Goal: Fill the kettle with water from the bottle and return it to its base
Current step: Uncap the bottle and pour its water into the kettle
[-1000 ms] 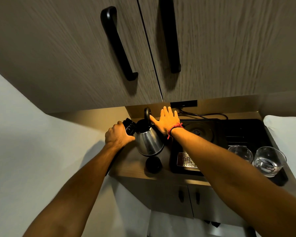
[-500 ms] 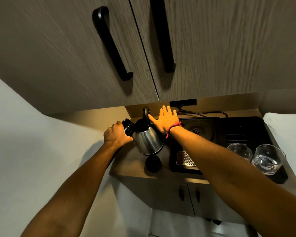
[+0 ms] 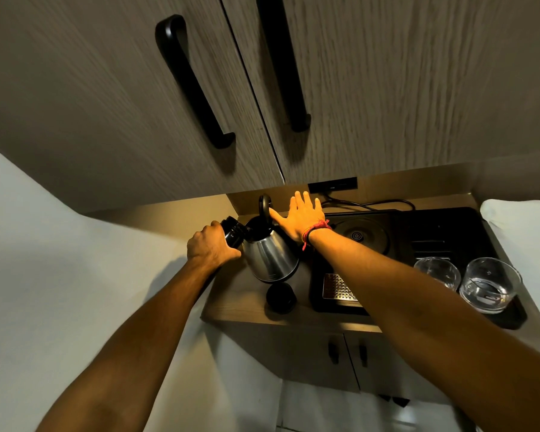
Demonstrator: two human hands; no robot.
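Observation:
A steel kettle (image 3: 270, 255) stands on the wooden counter with its black lid (image 3: 265, 206) flipped up. My left hand (image 3: 211, 247) grips a dark bottle (image 3: 234, 234), tilted so its mouth rests at the kettle's opening. My right hand (image 3: 303, 219) is spread flat, fingers apart, with the thumb against the raised lid. The round kettle base (image 3: 360, 234) sits bare on the black tray (image 3: 443, 232) just right of the kettle. A black cap (image 3: 280, 297) lies on the counter in front of the kettle.
Two glasses (image 3: 490, 286) stand at the tray's right front. A metal drip grate (image 3: 337, 286) is in the tray's front left. A power cord (image 3: 368, 203) runs along the back wall. Upper cabinet doors with black handles (image 3: 194, 85) hang overhead.
Both hands hold the same poses. The bottle stays tipped at the kettle mouth; only the view has shifted slightly.

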